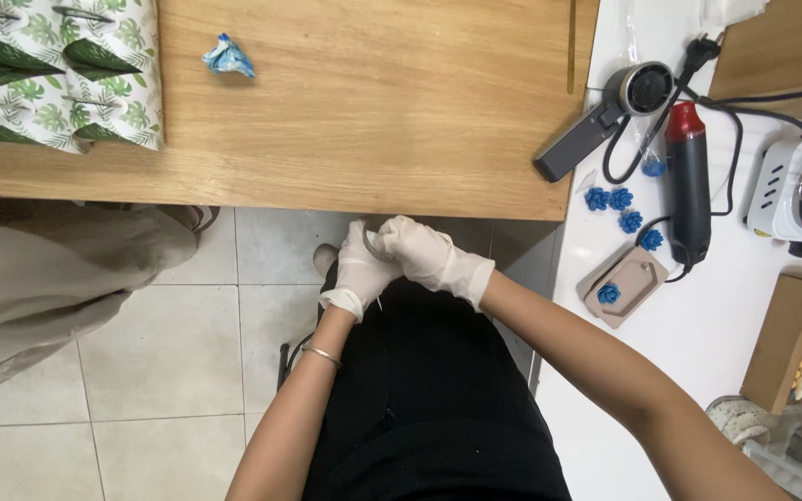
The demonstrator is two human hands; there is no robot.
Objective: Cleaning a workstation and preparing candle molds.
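On the far left of the wooden bench (355,139) lies a stack of leaf-print paper (58,70), and near it a crumpled blue scrap (228,56). Just below the bench edge, over my lap, my left hand (359,274) is closed around a thin metal ring (369,243), and my right hand (429,255), also gloved, is wrapped over it and pinches the same ring from the other side. To work it well, I judge I should keep both grips close together and firm, so the ring does not slip in the gloves. To the right, on the white surface (698,334), lie a small fan (605,116), a red heat gun (689,181), blue flowers (619,199) and a mould (626,283).
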